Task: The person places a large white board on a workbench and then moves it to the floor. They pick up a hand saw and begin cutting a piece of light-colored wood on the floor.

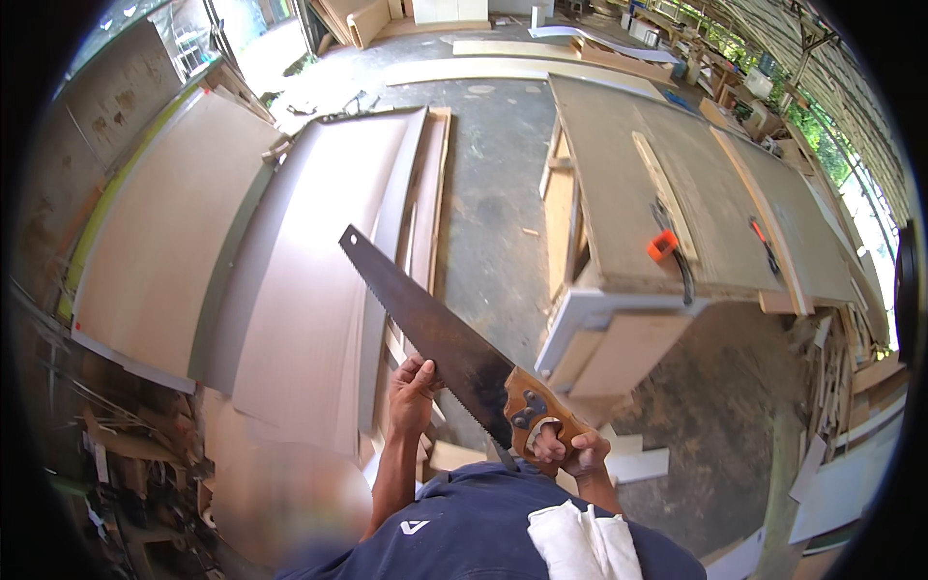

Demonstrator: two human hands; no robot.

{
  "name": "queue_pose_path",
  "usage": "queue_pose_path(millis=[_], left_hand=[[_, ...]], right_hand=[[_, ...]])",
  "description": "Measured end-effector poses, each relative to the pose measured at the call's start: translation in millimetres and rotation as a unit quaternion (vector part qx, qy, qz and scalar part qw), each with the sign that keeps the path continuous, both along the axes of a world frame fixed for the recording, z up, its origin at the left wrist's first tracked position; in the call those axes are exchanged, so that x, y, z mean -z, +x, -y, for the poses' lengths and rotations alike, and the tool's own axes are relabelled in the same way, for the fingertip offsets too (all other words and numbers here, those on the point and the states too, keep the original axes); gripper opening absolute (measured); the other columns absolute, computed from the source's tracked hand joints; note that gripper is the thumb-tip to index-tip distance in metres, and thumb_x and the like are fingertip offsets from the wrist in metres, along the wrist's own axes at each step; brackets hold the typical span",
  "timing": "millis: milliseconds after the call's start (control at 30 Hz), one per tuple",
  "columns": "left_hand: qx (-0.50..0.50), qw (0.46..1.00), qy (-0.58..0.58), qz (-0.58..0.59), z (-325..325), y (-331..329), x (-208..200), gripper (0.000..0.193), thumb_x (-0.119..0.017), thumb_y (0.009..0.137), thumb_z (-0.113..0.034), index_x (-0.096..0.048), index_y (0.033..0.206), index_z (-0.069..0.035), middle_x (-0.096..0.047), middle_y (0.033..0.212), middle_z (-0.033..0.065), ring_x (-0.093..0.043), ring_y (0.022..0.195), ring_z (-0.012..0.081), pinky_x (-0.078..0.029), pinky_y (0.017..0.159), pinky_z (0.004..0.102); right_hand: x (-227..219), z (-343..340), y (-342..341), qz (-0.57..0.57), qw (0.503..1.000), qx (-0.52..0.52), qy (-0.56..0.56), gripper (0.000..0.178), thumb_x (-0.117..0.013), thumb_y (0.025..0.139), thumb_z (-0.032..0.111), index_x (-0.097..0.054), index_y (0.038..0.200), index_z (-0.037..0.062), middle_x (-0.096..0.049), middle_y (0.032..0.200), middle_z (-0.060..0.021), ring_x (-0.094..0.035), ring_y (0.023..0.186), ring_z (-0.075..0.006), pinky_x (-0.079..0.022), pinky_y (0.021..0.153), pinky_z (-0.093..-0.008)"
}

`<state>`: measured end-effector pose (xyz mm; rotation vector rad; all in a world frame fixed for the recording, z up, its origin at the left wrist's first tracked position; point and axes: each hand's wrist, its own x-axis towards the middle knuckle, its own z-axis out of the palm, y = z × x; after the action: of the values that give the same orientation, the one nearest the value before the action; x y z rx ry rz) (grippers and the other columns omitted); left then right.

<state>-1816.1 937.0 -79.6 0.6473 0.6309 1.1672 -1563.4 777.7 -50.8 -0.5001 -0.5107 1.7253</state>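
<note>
A handsaw with a dark, worn blade and a wooden handle lies slantwise in front of my body, its tip up and to the left. My right hand is closed round the handle, with fingers through its opening. My left hand is closed at the toothed edge, about midway along the blade, with thumb and fingertips pinched there. How firmly it grips the blade is hard to see. White cloth hangs over the front of my dark blue shirt.
Large flat panels lie stacked to the left. On the right, a worktable carries wood strips, an orange tool and red-handled pliers. Wood offcuts are on the floor near me; long boards lie farther off.
</note>
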Motion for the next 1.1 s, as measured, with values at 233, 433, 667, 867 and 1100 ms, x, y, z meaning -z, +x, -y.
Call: queue_pose_path(millis=[233, 433, 667, 867, 1100], left_hand=[[-0.053, 0.996, -0.06, 0.05, -214, 75, -37, 0.009, -0.059, 0.095, -0.011, -0.062, 0.102, -0.006, -0.069, 0.094, 0.0076, -0.068, 0.086, 0.0192, -0.054, 0.078, 0.0348], [-0.117, 0.987, -0.085, 0.066, -347, 111, -10, 0.017, -0.054, 0.098, -0.019, -0.061, 0.108, -0.006, -0.067, 0.101, 0.0076, -0.064, 0.094, 0.0225, -0.05, 0.089, 0.043], [-0.16, 0.971, -0.133, 0.122, -519, 142, 49, 0.025, -0.058, 0.097, -0.026, -0.062, 0.108, -0.003, -0.064, 0.093, 0.0059, -0.061, 0.087, 0.0201, -0.049, 0.084, 0.0382], [-0.182, 0.919, -0.059, 0.344, -772, 199, 57, 0.018, -0.054, 0.097, -0.016, -0.057, 0.105, 0.0, -0.054, 0.077, 0.006, -0.046, 0.065, 0.0165, -0.04, 0.065, 0.0299], [-0.115, 0.918, 0.011, 0.38, -1054, 283, 28, 0.024, -0.047, 0.098, -0.013, -0.056, 0.115, 0.001, -0.055, 0.076, 0.0061, -0.05, 0.065, 0.0172, -0.041, 0.065, 0.0309]], right_hand=[[-73, -243, 99, 0.189, 0.979, -0.028, 0.077, 0.049, -0.07, 0.076, 0.016, -0.058, 0.117, -0.0076, -0.051, 0.067, -0.0011, -0.048, 0.06, -0.0093, -0.043, 0.06, -0.027], [-68, -407, 134, 0.335, 0.917, -0.067, 0.207, 0.059, -0.075, 0.08, 0.015, -0.054, 0.131, -0.0048, -0.047, 0.066, 0.0018, -0.045, 0.062, -0.0081, -0.042, 0.066, -0.0237], [-35, -608, 159, 0.365, 0.882, -0.143, 0.263, 0.054, -0.074, 0.083, 0.028, -0.054, 0.121, -0.0042, -0.046, 0.069, -0.0006, -0.043, 0.062, -0.0116, -0.036, 0.058, -0.0289], [-61, -838, 171, 0.378, 0.848, -0.149, 0.34, 0.084, -0.055, 0.09, 0.056, -0.037, 0.144, -0.006, -0.058, 0.096, -0.0179, -0.054, 0.089, -0.0262, -0.042, 0.084, -0.0353], [-136, -1055, 193, 0.443, 0.776, 0.023, 0.448, 0.031, -0.055, 0.095, 0.022, -0.063, 0.107, -0.0046, -0.061, 0.108, -0.0204, -0.057, 0.105, -0.0332, -0.045, 0.094, -0.0437]])
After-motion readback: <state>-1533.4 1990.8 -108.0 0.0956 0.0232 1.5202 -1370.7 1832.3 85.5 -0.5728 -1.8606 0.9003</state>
